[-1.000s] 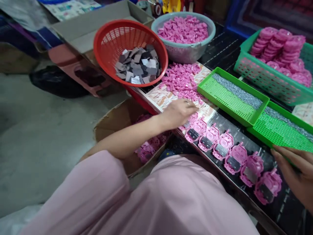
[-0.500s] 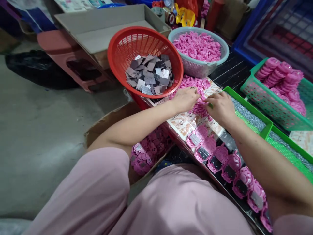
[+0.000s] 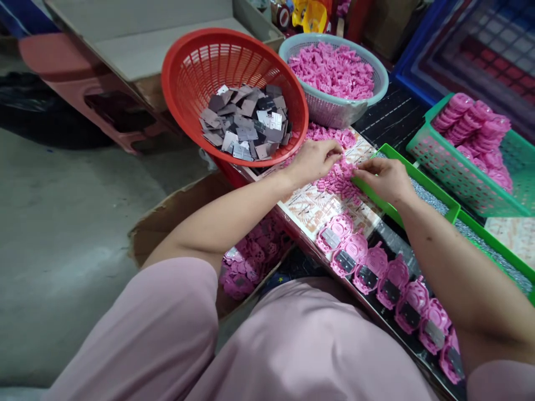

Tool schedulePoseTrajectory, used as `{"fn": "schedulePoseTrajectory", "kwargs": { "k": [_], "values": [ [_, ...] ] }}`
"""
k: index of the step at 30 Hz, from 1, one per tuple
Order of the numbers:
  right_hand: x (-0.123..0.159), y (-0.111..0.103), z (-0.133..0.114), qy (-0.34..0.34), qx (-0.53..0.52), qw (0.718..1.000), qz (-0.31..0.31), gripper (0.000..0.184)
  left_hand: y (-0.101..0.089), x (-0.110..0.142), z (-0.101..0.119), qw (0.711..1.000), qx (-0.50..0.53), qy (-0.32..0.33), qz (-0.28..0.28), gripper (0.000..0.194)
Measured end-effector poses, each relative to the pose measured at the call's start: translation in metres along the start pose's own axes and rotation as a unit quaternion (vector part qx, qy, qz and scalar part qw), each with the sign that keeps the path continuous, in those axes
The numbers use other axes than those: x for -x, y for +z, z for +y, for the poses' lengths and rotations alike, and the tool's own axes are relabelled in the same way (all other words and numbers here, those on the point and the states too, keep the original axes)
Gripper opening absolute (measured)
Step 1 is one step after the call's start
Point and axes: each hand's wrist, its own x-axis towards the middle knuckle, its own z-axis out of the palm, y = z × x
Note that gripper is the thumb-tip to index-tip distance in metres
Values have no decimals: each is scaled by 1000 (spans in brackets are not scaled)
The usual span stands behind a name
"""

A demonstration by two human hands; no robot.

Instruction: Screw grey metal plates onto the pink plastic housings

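Over a heap of small pink plastic parts (image 3: 340, 181) on the table, my left hand (image 3: 313, 160) has its fingers curled and drawn together. Facing it from the right, my right hand (image 3: 388, 177) is closed in a pinch at the heap's edge, by the green tray (image 3: 422, 195). Whatever sits between the fingertips of either hand is too small to make out. Nearer my body, a row of pink plastic cases (image 3: 368, 270), most with a dark or silvery square plate, runs along the table edge.
A red basket (image 3: 173, 83) of grey square plates stands left of my hands. Behind are a pale blue basket (image 3: 378, 83) of pink parts and a green basket (image 3: 460, 184) of pink stacks. A carton (image 3: 154, 223) of pink pieces is below left.
My right hand has shifted slightly right, widening the gap between my hands. Both hands stay over the pink heap. The view has moved a little, carrying the baskets left and up.
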Motion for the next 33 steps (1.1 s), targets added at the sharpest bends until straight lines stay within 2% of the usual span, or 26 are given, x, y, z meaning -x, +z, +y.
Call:
{"fn": "schedulePoseTrajectory", "kwargs": {
  "k": [5,8,11,14,16,19,22,24,26,29,31,33],
  "values": [
    [-18,8,-1,6,-33,999,-9,17,-1,5,0,998,-45,16,-29,31],
    [-24,8,-3,16,-84,996,-40,19,-9,13,0,999,-46,-1,-18,30],
    [-20,3,-6,21,-141,985,-98,30,-16,19,3,998,30,-45,-37,24],
    [-8,-4,-10,25,-216,961,-171,43,-20,24,11,980,139,-93,-107,18],
    [4,-7,-11,23,-228,953,-201,44,-20,26,17,961,205,-113,-148,17],
    [28,-10,-14,-5,-180,970,-162,38,-17,32,27,932,279,-136,-188,15],
    [57,-9,-20,-77,-101,991,-40,34,-10,40,36,901,335,-184,-203,17],
    [76,-9,-26,-149,-14,988,28,30,-5,45,41,878,374,-217,-204,18],
    [91,-9,-29,-211,68,973,61,24,1,50,45,863,401,-225,-212,19],
    [104,-9,-26,-236,112,963,67,20,6,57,44,873,393,-194,-216,17],
    [109,-6,-18,-207,111,970,63,20,5,62,39,895,364,-170,-195,14],
    [113,-2,-8,-163,122,977,65,19,2,69,34,911,338,-158,-173,23]
  ]
}}
